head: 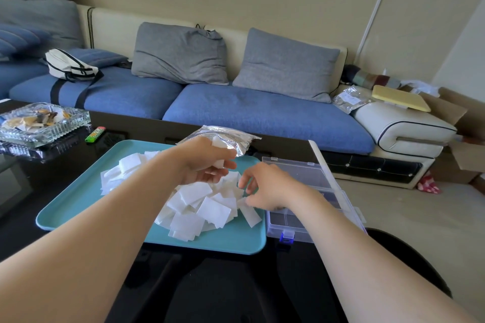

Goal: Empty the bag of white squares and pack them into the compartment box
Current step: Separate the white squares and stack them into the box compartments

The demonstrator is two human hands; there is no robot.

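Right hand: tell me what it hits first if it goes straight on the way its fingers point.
The pile of white squares on the teal tray, almost touching the right hand; depth unclear.

Bare forearms run to the left hand (204, 162) and right hand (265, 186); black trousers (409, 257) cover the knees.

Squares (202, 204) in a heap on the tray (78, 204), bag (236, 139) behind them, compartment box (296, 176) just right (all on the counter (65, 162))
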